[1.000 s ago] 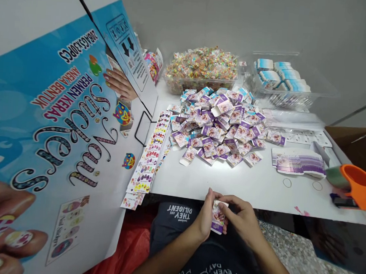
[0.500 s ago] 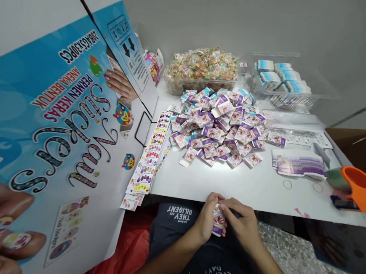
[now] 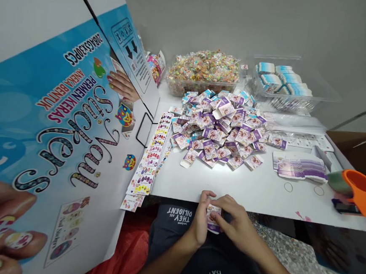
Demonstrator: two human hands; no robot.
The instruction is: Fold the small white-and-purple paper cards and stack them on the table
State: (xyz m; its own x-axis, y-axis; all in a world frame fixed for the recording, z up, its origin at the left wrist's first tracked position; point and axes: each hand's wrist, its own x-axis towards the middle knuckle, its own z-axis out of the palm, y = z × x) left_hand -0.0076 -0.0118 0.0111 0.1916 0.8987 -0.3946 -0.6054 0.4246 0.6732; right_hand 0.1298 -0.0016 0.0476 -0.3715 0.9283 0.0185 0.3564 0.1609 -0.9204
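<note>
A small white and purple cardboard box (image 3: 212, 228) with a picture of a hand on it sits between my hands, over my lap at the table's front edge. Along its left side my left hand (image 3: 199, 222) grips it, fingers partly hidden behind. From the right, my right hand (image 3: 234, 219) holds it too, thumb on the printed face and fingers at the top end. Beyond my hands lies a large pile of similar small boxes (image 3: 224, 132), purple and blue. Nail sticker sheets (image 3: 149, 164) are stacked to the left.
A tub of wrapped candies (image 3: 202, 85) and a clear tray of blue-white flat cartons (image 3: 300, 95) stand at the back. Flat purple cartons (image 3: 301, 166), rubber bands (image 3: 288, 187) and an orange tape dispenser (image 3: 358, 188) lie right. A big printed carton (image 3: 78, 103) blocks the left.
My hands and the box have shifted slightly left. My right thumb now lies further across the box's face, covering more of it, and the right fingers have moved over its top end.
</note>
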